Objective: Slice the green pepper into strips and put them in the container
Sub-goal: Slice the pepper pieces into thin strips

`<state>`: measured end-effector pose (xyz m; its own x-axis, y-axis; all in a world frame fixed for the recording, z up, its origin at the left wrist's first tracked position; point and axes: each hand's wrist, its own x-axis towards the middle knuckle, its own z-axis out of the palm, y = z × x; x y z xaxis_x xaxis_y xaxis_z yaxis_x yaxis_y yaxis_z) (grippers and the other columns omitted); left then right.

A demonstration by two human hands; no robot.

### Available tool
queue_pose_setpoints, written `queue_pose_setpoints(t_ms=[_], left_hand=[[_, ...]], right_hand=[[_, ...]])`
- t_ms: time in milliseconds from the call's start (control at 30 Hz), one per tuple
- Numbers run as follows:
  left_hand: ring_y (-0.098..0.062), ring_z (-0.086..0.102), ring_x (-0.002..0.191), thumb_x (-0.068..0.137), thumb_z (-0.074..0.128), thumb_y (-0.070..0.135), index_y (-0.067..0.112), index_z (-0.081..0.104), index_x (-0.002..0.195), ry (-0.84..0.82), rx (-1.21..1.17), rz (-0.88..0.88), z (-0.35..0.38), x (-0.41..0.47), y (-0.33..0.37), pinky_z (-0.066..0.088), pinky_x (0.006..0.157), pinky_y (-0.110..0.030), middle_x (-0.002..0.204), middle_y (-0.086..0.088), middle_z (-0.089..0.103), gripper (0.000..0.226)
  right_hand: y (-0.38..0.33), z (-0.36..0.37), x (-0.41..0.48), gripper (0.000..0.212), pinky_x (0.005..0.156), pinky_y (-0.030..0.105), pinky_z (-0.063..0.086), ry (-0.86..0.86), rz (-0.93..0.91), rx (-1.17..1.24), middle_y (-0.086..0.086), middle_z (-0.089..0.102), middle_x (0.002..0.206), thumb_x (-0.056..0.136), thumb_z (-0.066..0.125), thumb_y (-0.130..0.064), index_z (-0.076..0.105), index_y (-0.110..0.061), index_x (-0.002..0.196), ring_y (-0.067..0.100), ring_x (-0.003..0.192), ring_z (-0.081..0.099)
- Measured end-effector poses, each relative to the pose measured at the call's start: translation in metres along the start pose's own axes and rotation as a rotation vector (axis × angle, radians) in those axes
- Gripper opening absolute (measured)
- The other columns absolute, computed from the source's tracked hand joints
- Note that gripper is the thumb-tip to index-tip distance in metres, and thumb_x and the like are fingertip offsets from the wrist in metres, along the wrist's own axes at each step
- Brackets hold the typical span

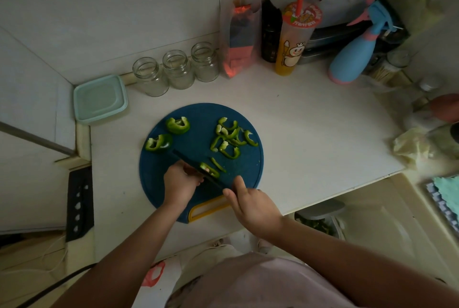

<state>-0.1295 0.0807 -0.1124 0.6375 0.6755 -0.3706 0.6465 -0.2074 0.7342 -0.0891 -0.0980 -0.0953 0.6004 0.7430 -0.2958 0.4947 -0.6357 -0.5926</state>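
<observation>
A round dark-blue cutting board (pixel 198 138) with a yellow handle lies on the white counter. My right hand (pixel 250 204) grips a dark knife (pixel 196 166) whose blade crosses the board's near part. My left hand (pixel 180 181) pins a green pepper piece (pixel 210 169) against the blade. One thin strip (pixel 218 164) lies just right of the knife. A pile of cut strips (pixel 231 137) sits at the board's right. Two larger pepper chunks (pixel 177 125) (pixel 159 143) rest at the board's left. A pale-green lidded container (pixel 99 99) stands at the far left corner.
Three empty glass jars (pixel 176 73) line the back wall. Behind them to the right stand a plastic bag (pixel 238 41), a dark bottle (pixel 270 32), a drink cup with a straw (pixel 295 39) and a blue spray bottle (pixel 355 56). A crumpled bag (pixel 412 146) lies at the counter's right edge.
</observation>
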Motion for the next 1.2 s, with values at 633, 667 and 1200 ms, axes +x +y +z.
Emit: queue_pose_setpoints(t_ms=[633,667,1200], left_hand=[[-0.015,0.066,0.062,0.078,0.063,-0.002,0.002,0.068,0.077,0.009,-0.032,-0.074,0.0036,0.0030,0.0046,0.052,0.061,-0.026,0.065,-0.006,0.068,0.005],[-0.016,0.066,0.065,0.079,0.064,0.001,0.002,0.068,0.077,-0.002,0.008,-0.065,0.0037,0.0041,0.0042,0.050,0.062,-0.025,0.066,-0.005,0.068,0.005],[-0.005,0.063,0.049,0.081,0.060,-0.001,0.000,0.066,0.079,-0.002,-0.065,-0.101,0.0020,0.0018,0.0059,0.047,0.047,-0.012,0.065,-0.008,0.068,0.006]], right_hand=[[-0.0033,0.0083,0.0012,0.038,0.056,0.032,0.033,0.036,0.018,0.026,0.003,0.050,0.067,0.100,0.023,-0.046,0.035,-0.012,0.108,0.029,0.064,0.054],[-0.0038,0.0091,0.0009,0.038,0.056,0.032,0.033,0.033,0.009,0.017,0.002,0.049,0.066,0.100,0.022,-0.047,0.036,-0.012,0.109,0.028,0.062,0.052],[-0.0055,0.0102,0.0020,0.034,0.056,0.037,0.035,0.068,0.017,0.079,-0.004,0.042,0.059,0.101,0.024,-0.044,0.035,-0.012,0.103,0.033,0.064,0.054]])
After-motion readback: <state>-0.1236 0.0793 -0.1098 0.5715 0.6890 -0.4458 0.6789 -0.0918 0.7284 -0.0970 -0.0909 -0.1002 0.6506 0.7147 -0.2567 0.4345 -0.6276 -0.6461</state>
